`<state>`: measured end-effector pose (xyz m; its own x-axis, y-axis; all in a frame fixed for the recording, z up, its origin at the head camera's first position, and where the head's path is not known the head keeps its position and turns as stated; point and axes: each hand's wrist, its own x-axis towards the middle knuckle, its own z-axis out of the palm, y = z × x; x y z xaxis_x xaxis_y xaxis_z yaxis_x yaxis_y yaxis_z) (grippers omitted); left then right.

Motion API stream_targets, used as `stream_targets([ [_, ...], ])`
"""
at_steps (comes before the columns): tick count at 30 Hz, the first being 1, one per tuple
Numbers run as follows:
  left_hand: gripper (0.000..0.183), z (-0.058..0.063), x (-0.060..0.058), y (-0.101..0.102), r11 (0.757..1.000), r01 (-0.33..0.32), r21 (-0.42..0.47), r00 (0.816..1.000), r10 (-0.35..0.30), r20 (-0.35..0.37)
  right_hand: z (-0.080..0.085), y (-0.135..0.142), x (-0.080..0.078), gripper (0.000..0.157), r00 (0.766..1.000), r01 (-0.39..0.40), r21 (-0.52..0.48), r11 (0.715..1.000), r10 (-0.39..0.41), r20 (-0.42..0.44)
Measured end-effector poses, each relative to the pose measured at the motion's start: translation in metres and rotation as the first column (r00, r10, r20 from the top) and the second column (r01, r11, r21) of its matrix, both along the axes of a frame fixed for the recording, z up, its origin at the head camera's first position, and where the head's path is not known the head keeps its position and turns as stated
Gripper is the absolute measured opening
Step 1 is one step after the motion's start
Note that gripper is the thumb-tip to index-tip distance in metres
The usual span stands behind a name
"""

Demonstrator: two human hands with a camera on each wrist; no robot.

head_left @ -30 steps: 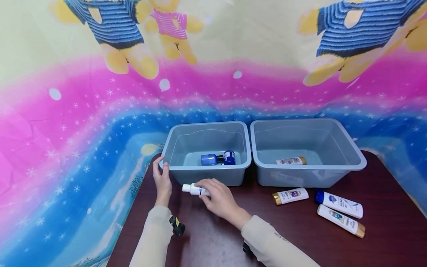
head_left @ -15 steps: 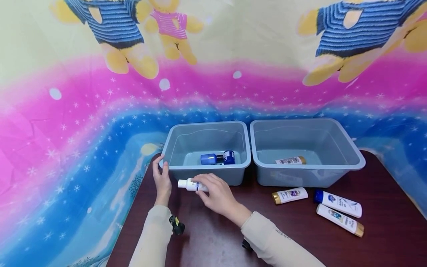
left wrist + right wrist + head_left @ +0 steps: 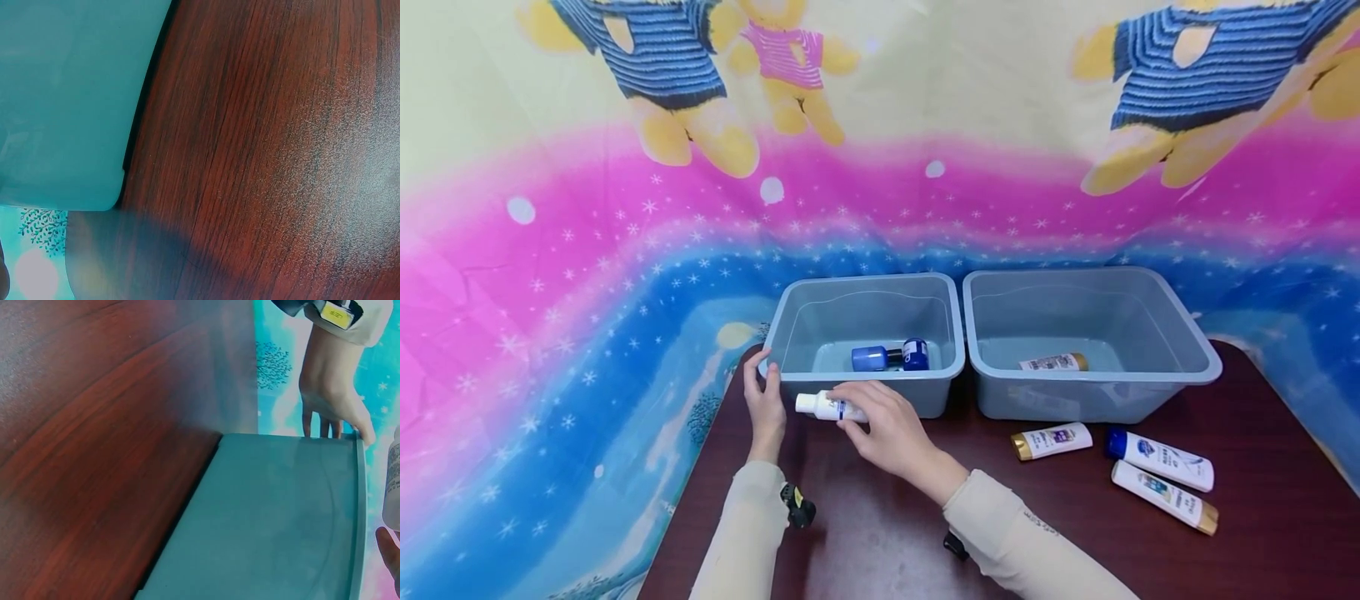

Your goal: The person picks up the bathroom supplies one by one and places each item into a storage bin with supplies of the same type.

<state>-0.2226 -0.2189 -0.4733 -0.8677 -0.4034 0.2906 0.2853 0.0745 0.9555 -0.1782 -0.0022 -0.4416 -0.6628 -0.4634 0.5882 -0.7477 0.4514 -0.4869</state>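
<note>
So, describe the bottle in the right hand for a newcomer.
On the dark table, find the left grey bin. Near its front, the right hand holds a white bottle. Its cap is white; the three bottles lying on the table have gold or blue.

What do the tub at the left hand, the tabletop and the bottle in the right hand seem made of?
Tub: likely plastic, smooth and faintly glossy, with a moulded rim. Tabletop: wood or wood-look laminate; reddish grain, light glare. Bottle: probably opaque white plastic, smooth; the right hand hides part.
</note>
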Motion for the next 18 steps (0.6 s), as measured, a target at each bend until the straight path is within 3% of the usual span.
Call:
stream_targets([
  [7, 0.034, 0.001, -0.003, 0.0, 1.0, -0.01, 0.016, 1.0, 0.011, -0.019, 0.01, 0.001, -0.006, 0.04, 0.999, -0.004, -0.03, 1.0, 0.003, -0.051],
  [18, 0.036, 0.004, 0.003, 0.002, 1.0, -0.009, 0.013, 1.0, 0.009, 0.014, 0.028, 0.003, -0.018, 0.04, 0.999, 0.005, -0.022, 1.0, -0.006, -0.044],
])
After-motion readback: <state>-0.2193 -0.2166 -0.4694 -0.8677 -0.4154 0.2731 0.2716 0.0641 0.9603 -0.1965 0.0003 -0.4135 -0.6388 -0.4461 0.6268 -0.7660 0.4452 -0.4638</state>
